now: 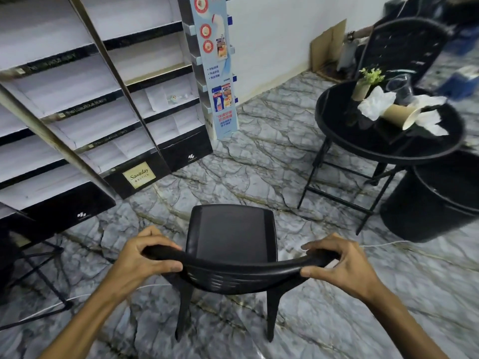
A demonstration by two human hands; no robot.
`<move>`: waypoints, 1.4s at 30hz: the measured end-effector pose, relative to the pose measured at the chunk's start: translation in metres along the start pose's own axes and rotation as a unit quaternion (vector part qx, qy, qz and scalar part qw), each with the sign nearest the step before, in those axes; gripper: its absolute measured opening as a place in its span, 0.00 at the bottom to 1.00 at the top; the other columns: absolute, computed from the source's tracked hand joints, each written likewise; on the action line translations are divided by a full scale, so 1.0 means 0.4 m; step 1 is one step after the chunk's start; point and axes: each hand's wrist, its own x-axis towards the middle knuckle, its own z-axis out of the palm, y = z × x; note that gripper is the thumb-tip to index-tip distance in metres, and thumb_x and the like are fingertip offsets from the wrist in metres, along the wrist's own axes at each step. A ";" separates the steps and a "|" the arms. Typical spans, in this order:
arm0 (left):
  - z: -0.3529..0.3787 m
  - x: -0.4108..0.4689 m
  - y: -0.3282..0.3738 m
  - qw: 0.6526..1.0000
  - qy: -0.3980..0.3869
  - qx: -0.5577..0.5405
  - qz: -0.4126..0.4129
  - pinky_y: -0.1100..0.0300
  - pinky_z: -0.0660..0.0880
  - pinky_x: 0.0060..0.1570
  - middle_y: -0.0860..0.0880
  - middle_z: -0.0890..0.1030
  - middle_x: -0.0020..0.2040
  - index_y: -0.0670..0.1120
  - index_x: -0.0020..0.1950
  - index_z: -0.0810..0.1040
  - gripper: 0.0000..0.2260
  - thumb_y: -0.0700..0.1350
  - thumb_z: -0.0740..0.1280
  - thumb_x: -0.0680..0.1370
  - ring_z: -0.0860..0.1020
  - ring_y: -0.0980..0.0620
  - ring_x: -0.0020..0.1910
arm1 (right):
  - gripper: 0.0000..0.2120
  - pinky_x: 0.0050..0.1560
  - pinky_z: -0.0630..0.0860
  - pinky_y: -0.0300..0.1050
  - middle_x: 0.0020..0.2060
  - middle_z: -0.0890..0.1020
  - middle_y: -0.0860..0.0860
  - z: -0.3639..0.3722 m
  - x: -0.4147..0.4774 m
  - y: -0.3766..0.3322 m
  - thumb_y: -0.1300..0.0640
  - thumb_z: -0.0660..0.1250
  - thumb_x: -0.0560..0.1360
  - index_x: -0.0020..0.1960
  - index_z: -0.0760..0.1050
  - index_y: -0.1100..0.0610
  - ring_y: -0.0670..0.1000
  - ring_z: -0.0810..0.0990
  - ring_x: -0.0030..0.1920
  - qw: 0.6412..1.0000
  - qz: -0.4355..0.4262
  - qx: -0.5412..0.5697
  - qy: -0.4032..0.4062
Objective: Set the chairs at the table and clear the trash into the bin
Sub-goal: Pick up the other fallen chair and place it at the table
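Both hands grip the curved top rail of a black chair [232,244], nearest the camera. Left hand [145,257] is wrapped round the rail's left end, thumb under, fingers over. Right hand [342,265] is clamped on the right end the same way. Chair is matte plastic with a flat square seat, slotted back and tapered legs, standing on the floor [259,167], well apart from the table. Floor is glossy grey marble-look tile with dark veins; a thin white cable [381,245] runs across it.

Left, cardboard shelves [77,99], white inside with black fronts; a gold label [139,174] reads "Sawaday STICK". A tall blue-white display [215,60] carries Chinese text, too small to read.

Right, a black bin [425,203], round, sits just beside the table [344,130]. Table is round, black, glossy top, thin metal legs. On it: tipped brown paper cup [400,115], crumpled white tissues [375,102], clear plastic cup [400,88], small plant [366,82]. Behind it, a second chair [404,45], black.
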 end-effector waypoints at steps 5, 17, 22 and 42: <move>0.112 0.107 0.092 0.999 -0.043 0.008 0.024 0.66 0.74 0.38 0.43 0.75 0.41 0.48 0.39 0.87 0.29 0.66 0.81 0.47 0.77 0.55 0.39 | 0.28 0.42 0.77 0.39 0.38 0.84 0.42 -0.128 -0.048 0.049 0.24 0.71 0.52 0.42 0.84 0.41 0.45 0.82 0.43 0.998 0.031 0.011 0.059; 0.545 0.387 0.269 0.990 -0.104 -0.042 0.088 0.68 0.72 0.40 0.43 0.74 0.40 0.46 0.38 0.87 0.29 0.65 0.81 0.48 0.77 0.55 0.39 | 0.29 0.40 0.76 0.44 0.33 0.83 0.48 -0.530 -0.086 0.240 0.22 0.68 0.52 0.38 0.84 0.44 0.46 0.79 0.41 0.984 0.057 -0.043 0.165; 0.678 0.480 0.283 0.985 -0.135 -0.064 0.092 0.49 0.71 0.45 0.49 0.75 0.38 0.47 0.39 0.87 0.26 0.63 0.82 0.50 0.76 0.50 0.40 | 0.25 0.40 0.75 0.40 0.38 0.83 0.38 -0.628 -0.081 0.303 0.25 0.71 0.54 0.38 0.83 0.45 0.45 0.80 0.41 0.977 0.061 -0.063 0.193; 0.792 0.758 0.206 0.968 -0.209 -0.068 0.119 0.67 0.75 0.41 0.40 0.72 0.42 0.46 0.39 0.86 0.19 0.53 0.81 0.53 0.76 0.55 0.40 | 0.21 0.42 0.75 0.43 0.34 0.83 0.44 -0.584 0.076 0.472 0.32 0.75 0.59 0.41 0.84 0.46 0.46 0.78 0.43 0.965 0.090 -0.078 0.235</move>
